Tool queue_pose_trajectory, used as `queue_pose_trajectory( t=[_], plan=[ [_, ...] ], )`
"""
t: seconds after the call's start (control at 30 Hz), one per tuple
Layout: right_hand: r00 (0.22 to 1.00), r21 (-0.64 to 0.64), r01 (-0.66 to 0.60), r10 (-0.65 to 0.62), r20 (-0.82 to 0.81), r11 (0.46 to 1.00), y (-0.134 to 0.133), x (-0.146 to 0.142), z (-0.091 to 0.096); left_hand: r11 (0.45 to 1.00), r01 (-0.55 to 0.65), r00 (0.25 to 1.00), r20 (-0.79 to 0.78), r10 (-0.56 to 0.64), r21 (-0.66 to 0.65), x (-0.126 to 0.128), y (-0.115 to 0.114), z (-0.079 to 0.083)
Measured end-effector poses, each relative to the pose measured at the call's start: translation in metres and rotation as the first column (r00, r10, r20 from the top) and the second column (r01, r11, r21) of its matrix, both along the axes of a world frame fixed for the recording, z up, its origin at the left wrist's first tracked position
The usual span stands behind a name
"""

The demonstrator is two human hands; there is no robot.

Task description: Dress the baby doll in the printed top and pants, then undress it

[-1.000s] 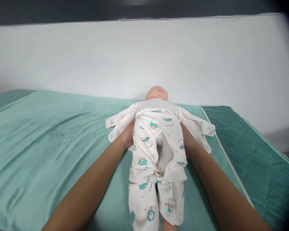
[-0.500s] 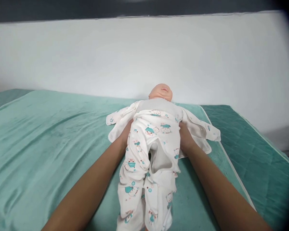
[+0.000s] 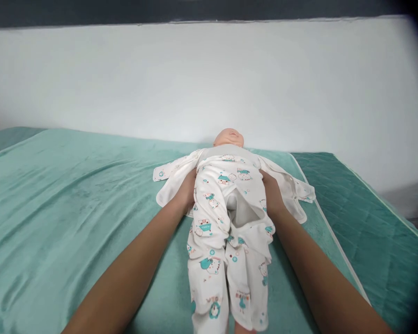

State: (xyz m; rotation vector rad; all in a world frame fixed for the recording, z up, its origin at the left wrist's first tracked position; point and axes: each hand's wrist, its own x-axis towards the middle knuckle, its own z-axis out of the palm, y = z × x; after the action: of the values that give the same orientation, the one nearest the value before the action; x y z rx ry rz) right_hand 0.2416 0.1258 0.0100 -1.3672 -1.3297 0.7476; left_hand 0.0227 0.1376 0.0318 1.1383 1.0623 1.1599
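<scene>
A baby doll [image 3: 229,137] lies on its back, head against the wall side and legs toward me. It wears white split-crotch trousers [image 3: 212,227] printed with teal houses and animals, pulled high on the belly. A matching long-sleeved shirt [image 3: 176,168] spreads out on both sides, its front flaps on the sheet. My left hand [image 3: 188,191] grips the doll's side at the waist from the left. On the opposite side my right hand [image 3: 272,191] does the same. Fingers of both hands are mostly hidden under or behind the doll.
A light green sheet [image 3: 73,208] with wrinkles covers the bed. Along its right side runs a darker green quilted mattress [image 3: 376,236]. A white wall [image 3: 160,79] rises directly behind the doll's head, with a dark band above.
Between my hands, the doll's hips and legs have swung to the right and straightened. Its head has tipped and sunk slightly lower. Both hands stay at its waist.
</scene>
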Motion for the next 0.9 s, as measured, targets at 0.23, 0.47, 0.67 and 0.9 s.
queue_pose_trajectory(
  t=[0.23,0.47,0.67,0.9],
  plan=[
    [0.974,-0.043,0.17,-0.175,-0.145,0.984,0.005,0.005,-0.006,0.979,-0.151,0.985,-0.056,0.16,0.136,-0.017,0.006,-0.015],
    [0.999,0.21,0.043,-0.045,0.006,0.977,0.002,0.003,0.011,0.874,-0.148,0.89,-0.324,0.322,0.464,-0.018,0.01,-0.004],
    [0.977,0.264,-0.207,0.183,0.113,0.942,0.017,0.008,0.015,0.861,0.1,0.89,-0.431,0.147,0.499,-0.021,0.021,0.009],
    [0.93,0.218,-0.346,0.303,0.206,0.913,0.02,0.014,0.019,0.791,0.232,0.855,-0.506,0.111,0.566,-0.022,0.024,0.016]
  ],
)
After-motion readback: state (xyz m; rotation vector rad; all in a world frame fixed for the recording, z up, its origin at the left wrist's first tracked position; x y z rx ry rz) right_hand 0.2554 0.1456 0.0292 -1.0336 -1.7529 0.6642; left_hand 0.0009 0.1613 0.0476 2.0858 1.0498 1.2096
